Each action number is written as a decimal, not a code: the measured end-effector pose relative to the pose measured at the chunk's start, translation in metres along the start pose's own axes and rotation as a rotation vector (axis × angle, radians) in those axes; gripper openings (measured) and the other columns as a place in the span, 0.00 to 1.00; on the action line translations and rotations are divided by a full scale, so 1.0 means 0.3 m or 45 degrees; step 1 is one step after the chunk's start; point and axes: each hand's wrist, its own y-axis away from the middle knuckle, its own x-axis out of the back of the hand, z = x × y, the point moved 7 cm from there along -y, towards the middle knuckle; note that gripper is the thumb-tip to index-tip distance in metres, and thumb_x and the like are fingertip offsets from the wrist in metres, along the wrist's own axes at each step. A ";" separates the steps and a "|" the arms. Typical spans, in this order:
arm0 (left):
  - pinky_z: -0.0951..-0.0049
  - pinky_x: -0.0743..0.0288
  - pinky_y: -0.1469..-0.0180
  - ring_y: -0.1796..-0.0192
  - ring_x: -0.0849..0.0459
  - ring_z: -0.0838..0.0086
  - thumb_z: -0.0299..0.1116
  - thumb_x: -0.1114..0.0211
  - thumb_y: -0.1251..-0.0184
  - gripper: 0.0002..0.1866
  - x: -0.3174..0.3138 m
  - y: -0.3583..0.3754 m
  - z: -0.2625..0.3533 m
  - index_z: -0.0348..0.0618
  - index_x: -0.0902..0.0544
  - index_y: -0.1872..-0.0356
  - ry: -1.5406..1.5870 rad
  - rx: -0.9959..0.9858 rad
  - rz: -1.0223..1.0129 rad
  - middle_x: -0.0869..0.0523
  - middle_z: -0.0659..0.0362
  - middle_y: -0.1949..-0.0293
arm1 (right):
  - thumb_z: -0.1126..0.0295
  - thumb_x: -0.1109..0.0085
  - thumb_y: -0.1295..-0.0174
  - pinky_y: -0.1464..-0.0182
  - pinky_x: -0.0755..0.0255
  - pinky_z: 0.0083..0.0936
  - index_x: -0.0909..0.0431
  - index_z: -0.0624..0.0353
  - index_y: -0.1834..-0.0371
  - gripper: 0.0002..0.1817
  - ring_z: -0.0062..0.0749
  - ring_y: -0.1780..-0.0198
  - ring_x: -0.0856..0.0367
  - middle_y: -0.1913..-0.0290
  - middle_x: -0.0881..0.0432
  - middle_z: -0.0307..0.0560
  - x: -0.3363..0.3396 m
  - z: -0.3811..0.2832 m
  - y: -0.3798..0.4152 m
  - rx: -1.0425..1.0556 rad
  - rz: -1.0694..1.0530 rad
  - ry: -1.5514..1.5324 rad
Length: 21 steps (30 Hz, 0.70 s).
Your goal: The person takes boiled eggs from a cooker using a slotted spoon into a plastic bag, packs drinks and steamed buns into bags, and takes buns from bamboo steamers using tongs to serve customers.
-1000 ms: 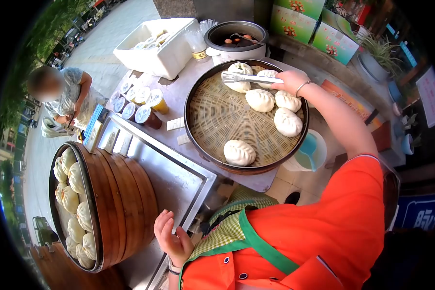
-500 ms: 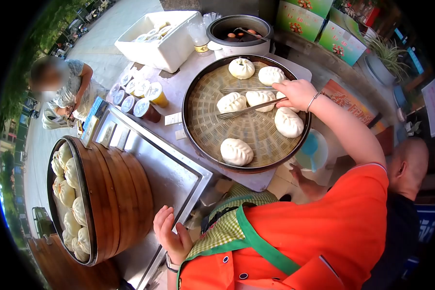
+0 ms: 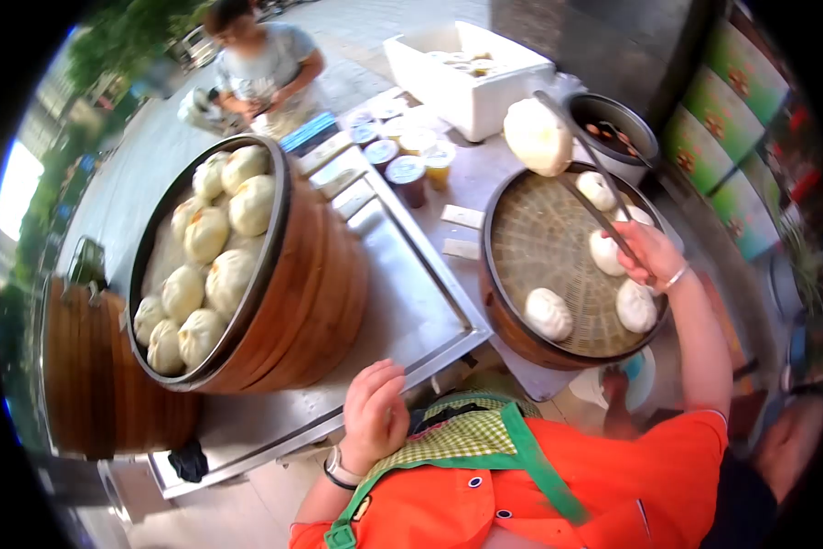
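Observation:
My right hand [image 3: 647,253] is closed around metal tongs [image 3: 603,215], whose tips hold a white bun [image 3: 537,137] up over the far-left rim of the round steamer tray [image 3: 495,302]. Several more buns, one of them at the near side [image 3: 548,314], lie on the woven base of that tray. My left hand [image 3: 375,412] is near my apron at the metal counter's edge, its fingers loosely curled and apart, with nothing in it. Left of it stands a tall bamboo steamer [image 3: 315,284] full of buns [image 3: 205,233].
Sealed cups [image 3: 405,174] stand behind the metal counter [image 3: 402,274]. A white foam box [image 3: 471,96] and a dark pot [image 3: 617,128] are at the back. Across the counter stands a person [image 3: 265,73]. Another steamer stack [image 3: 109,375] is at far left.
The tongs have risen from the tray with one bun between their tips. The view has turned, so the steamers appear shifted right. My left hand stays near the apron.

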 end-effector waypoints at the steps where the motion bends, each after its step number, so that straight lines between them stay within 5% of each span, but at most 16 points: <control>1: 0.59 0.25 0.53 0.56 0.21 0.52 0.14 0.44 0.56 0.18 0.036 0.020 -0.014 0.33 0.25 0.59 0.010 0.001 0.037 0.20 0.47 0.60 | 0.44 0.56 0.36 0.89 0.49 0.09 0.29 0.62 0.51 0.29 0.11 0.89 0.42 0.83 0.33 0.35 -0.109 -0.086 -0.012 0.196 -0.127 0.044; 9: 0.60 0.25 0.53 0.55 0.20 0.53 0.15 0.42 0.56 0.18 0.385 0.255 -0.095 0.36 0.24 0.59 -0.173 0.163 0.321 0.20 0.48 0.58 | 0.42 0.51 0.40 0.85 0.41 0.13 0.28 0.58 0.72 0.26 0.12 0.86 0.38 0.83 0.32 0.32 -1.156 -0.670 -0.256 0.734 -0.265 0.986; 11: 0.61 0.25 0.52 0.54 0.20 0.53 0.15 0.42 0.56 0.19 0.452 0.333 -0.112 0.36 0.24 0.58 -0.220 0.203 0.381 0.20 0.49 0.58 | 0.42 0.50 0.42 0.69 0.29 0.27 0.23 0.65 0.68 0.30 0.32 0.76 0.24 0.77 0.22 0.44 -1.402 -0.768 -0.340 0.954 -0.186 1.358; 12: 0.61 0.26 0.52 0.54 0.20 0.54 0.15 0.42 0.57 0.19 0.487 0.373 -0.122 0.36 0.25 0.58 -0.268 0.251 0.433 0.20 0.49 0.58 | 0.43 0.50 0.42 0.58 0.28 0.34 0.21 0.67 0.64 0.31 0.43 0.64 0.19 0.68 0.18 0.54 -1.512 -0.806 -0.408 1.398 -0.028 1.488; 14: 0.60 0.27 0.51 0.54 0.21 0.54 0.15 0.43 0.56 0.20 0.531 0.442 -0.136 0.36 0.25 0.57 -0.299 0.302 0.453 0.20 0.49 0.57 | 0.42 0.52 0.42 0.51 0.30 0.35 0.22 0.65 0.56 0.32 0.44 0.52 0.21 0.56 0.20 0.55 -1.681 -0.799 -0.500 1.105 0.016 1.855; 16: 0.61 0.27 0.50 0.53 0.21 0.54 0.15 0.44 0.56 0.20 0.573 0.508 -0.163 0.37 0.26 0.57 -0.346 0.387 0.548 0.20 0.49 0.57 | 0.42 0.52 0.42 0.49 0.30 0.34 0.22 0.63 0.55 0.31 0.40 0.50 0.22 0.53 0.20 0.51 -1.800 -0.776 -0.496 1.225 0.150 2.014; 19: 0.61 0.27 0.50 0.53 0.21 0.54 0.15 0.44 0.56 0.20 0.602 0.540 -0.199 0.37 0.26 0.57 -0.300 0.432 0.574 0.20 0.49 0.58 | 0.42 0.53 0.41 0.51 0.29 0.34 0.29 0.59 0.44 0.32 0.38 0.49 0.22 0.51 0.21 0.49 -1.885 -0.715 -0.492 1.064 -0.001 2.344; 21: 0.61 0.28 0.50 0.53 0.21 0.54 0.15 0.44 0.56 0.20 0.597 0.536 -0.229 0.37 0.26 0.56 -0.231 0.444 0.541 0.20 0.49 0.58 | 0.42 0.52 0.42 0.52 0.28 0.34 0.28 0.57 0.49 0.30 0.39 0.52 0.21 0.54 0.20 0.49 -1.840 -0.746 -0.477 1.162 0.121 2.236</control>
